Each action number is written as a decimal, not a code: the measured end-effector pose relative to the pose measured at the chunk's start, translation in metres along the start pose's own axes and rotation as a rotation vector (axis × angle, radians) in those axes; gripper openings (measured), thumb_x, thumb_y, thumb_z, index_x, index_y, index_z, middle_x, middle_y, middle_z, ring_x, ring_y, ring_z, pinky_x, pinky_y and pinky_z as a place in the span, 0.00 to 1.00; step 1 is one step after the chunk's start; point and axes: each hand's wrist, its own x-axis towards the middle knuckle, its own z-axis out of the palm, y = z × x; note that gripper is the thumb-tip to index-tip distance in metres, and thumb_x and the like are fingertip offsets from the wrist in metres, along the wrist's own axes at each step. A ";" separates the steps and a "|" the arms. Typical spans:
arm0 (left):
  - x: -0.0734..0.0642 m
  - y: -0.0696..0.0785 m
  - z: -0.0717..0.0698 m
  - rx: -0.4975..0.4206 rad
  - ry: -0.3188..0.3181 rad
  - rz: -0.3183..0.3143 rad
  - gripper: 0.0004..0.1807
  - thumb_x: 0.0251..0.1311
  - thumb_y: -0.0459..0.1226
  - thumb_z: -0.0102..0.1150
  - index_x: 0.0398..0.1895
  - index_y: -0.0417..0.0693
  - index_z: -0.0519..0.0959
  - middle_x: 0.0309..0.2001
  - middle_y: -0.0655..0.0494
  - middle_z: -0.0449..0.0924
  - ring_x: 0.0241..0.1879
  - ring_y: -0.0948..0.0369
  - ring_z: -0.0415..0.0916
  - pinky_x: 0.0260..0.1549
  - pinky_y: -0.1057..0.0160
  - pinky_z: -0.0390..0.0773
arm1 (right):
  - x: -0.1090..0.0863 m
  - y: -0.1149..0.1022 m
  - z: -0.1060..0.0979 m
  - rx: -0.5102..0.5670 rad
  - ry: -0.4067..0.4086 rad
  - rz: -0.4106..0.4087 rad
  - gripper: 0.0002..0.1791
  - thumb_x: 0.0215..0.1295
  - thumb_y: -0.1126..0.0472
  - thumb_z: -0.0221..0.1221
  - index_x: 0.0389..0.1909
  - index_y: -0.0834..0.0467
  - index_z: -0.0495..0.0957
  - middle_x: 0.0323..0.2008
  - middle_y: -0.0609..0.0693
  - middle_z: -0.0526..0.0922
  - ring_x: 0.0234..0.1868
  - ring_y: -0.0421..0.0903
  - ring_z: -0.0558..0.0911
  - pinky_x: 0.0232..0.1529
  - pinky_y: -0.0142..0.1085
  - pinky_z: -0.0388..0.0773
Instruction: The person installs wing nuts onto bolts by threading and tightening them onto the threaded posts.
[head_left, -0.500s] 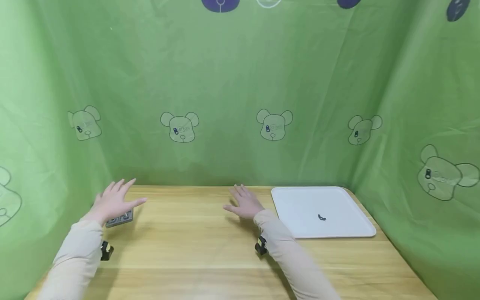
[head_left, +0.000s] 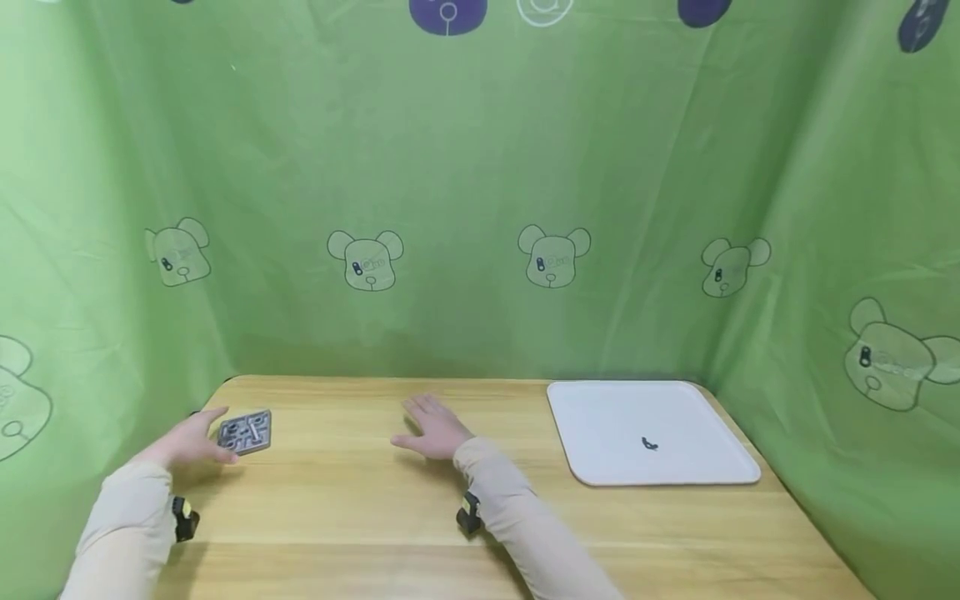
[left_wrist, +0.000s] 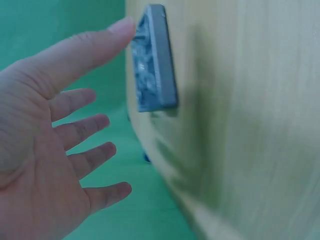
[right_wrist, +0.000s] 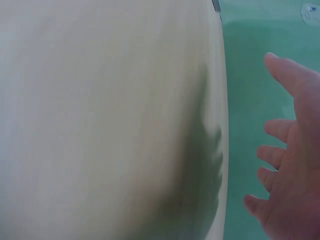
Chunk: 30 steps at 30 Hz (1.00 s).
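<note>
A grey square plate-like block (head_left: 246, 433) with a recessed, detailed top face lies at the table's far left. My left hand (head_left: 183, 442) is spread beside its left edge, thumb towards the near side. In the left wrist view the thumb (left_wrist: 95, 50) overlaps the block's edge; whether it touches cannot be told. The other fingers are apart from each other and hold nothing. My right hand (head_left: 437, 429) hovers over the middle of the table with fingers extended, and nothing is in it.
A white tray (head_left: 615, 408) lies at the right of the wooden table (head_left: 337, 500), with a small dark piece (head_left: 649, 444) on it. Green curtain (head_left: 465, 333) stands behind the table and along both sides.
My left hand has moved left and down, uncovering the block that it partly hid. The right hand has shifted left, away from the tray. The head view has tilted slightly.
</note>
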 end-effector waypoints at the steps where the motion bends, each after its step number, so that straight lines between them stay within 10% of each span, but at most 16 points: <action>1: 0.001 -0.002 0.001 -0.009 -0.011 -0.018 0.58 0.44 0.39 0.73 0.69 0.20 0.46 0.64 0.14 0.50 0.60 0.23 0.57 0.59 0.26 0.57 | 0.002 -0.005 0.002 0.009 -0.003 -0.002 0.45 0.66 0.34 0.49 0.75 0.58 0.53 0.76 0.59 0.55 0.77 0.57 0.53 0.77 0.50 0.49; 6: 0.007 -0.011 0.006 -0.012 -0.027 -0.047 0.57 0.43 0.39 0.73 0.68 0.18 0.48 0.59 0.14 0.60 0.52 0.32 0.70 0.57 0.30 0.64 | 0.013 -0.022 0.010 0.037 -0.006 -0.013 0.45 0.65 0.34 0.50 0.75 0.57 0.54 0.76 0.57 0.56 0.77 0.54 0.54 0.77 0.48 0.51; 30: 0.025 -0.027 0.011 0.064 -0.045 -0.041 0.51 0.42 0.39 0.72 0.63 0.17 0.57 0.56 0.16 0.64 0.50 0.33 0.71 0.54 0.33 0.68 | 0.032 -0.091 0.040 0.176 -0.048 -0.043 0.47 0.61 0.36 0.58 0.74 0.56 0.55 0.75 0.52 0.59 0.76 0.47 0.57 0.76 0.36 0.53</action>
